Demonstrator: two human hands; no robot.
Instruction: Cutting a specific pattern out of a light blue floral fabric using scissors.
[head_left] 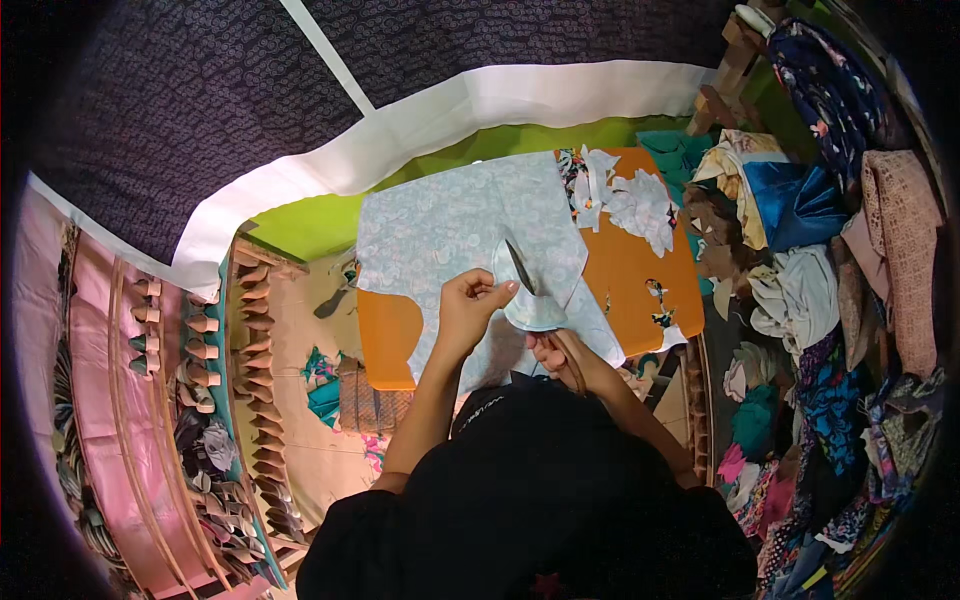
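Observation:
My left hand (468,308) pinches the edge of a small pale blue piece of cloth (538,314), thumb and fingers closed on it. My right hand (562,356) is closed around the handle of a pair of scissors, partly hidden by the fingers. The dark pointed blade (520,266) of the scissors rises beside the cloth piece, close to my left thumb. Both hands are above a large pale grey-blue patterned fabric (450,220) spread over an orange tabletop (385,340).
White and floral fabric scraps (640,208) lie on the table's far right. Piled clothes and cloth (800,300) crowd the right side. On the left stand racks with rows of shoe-shaped forms (258,350). A dark patterned curtain (220,120) hangs beyond the table.

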